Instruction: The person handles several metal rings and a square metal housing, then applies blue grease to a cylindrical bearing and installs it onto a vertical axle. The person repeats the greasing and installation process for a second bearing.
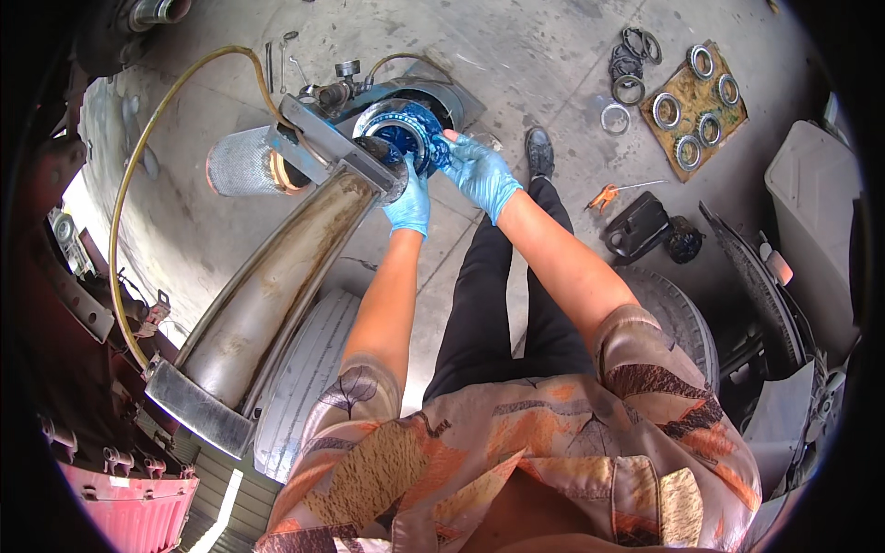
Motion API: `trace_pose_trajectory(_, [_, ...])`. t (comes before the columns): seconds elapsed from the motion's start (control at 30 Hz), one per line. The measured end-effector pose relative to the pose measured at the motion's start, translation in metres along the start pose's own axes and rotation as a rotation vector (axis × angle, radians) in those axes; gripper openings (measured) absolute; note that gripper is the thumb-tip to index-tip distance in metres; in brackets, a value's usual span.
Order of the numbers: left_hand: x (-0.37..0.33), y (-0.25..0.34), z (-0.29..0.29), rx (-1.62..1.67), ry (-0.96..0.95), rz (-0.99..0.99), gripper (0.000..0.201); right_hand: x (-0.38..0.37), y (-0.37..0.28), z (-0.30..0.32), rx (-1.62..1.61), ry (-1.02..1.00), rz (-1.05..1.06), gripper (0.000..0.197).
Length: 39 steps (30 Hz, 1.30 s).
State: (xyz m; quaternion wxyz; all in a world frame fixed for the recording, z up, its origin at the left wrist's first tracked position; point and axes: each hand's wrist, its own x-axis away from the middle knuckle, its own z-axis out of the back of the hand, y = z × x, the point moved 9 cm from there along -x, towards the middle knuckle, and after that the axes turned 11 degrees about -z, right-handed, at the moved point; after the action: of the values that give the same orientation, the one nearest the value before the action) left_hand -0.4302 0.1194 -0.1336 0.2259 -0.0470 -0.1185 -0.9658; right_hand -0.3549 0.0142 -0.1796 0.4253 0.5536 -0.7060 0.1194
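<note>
I see no package, label, sign or screen anywhere around my hands; nothing of that kind from twelve o'clock round to six, nor back round again.

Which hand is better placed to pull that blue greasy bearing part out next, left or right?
Probably the right hand: its fingers already curl over the rim of the blue greasy part. The left hand sits lower, pressed against the metal bar beside it, seemingly steadying.
</note>
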Motion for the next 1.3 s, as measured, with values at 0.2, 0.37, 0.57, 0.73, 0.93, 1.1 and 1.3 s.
trace_pose_trajectory(0.2, [-0.006,-0.014,-0.026,0.28,-0.014,0.06,0.039,0.014,-0.002,-0.007,-0.006,0.03,-0.023,0.023])
trace_pose_trajectory(0.37, [-0.008,-0.007,-0.019,0.087,-0.164,-0.053,0.044,0.018,-0.005,0.003,-0.012,0.019,-0.04,0.034])
trace_pose_trajectory(0.57, [0.003,0.006,0.034,0.025,0.083,-0.129,0.045,0.023,-0.007,0.006,-0.04,-0.045,-0.047,0.03])
trace_pose_trajectory(0.73, [0.011,0.017,0.059,0.141,0.195,-0.038,0.027,0.03,-0.002,0.004,0.074,-0.079,-0.056,0.032])
trace_pose_trajectory(0.93, [0.031,0.003,0.054,0.633,0.298,0.26,0.026,0.033,-0.002,0.015,0.081,-0.025,-0.065,0.028])
trace_pose_trajectory(1.1, [0.054,-0.002,0.049,0.924,0.328,0.439,0.031,0.034,0.003,0.017,0.101,0.014,-0.092,0.025])
trace_pose_trajectory(1.3, [0.075,-0.02,0.041,1.02,0.397,0.546,0.04,0.035,0.009,0.015,0.181,0.068,-0.117,0.021])
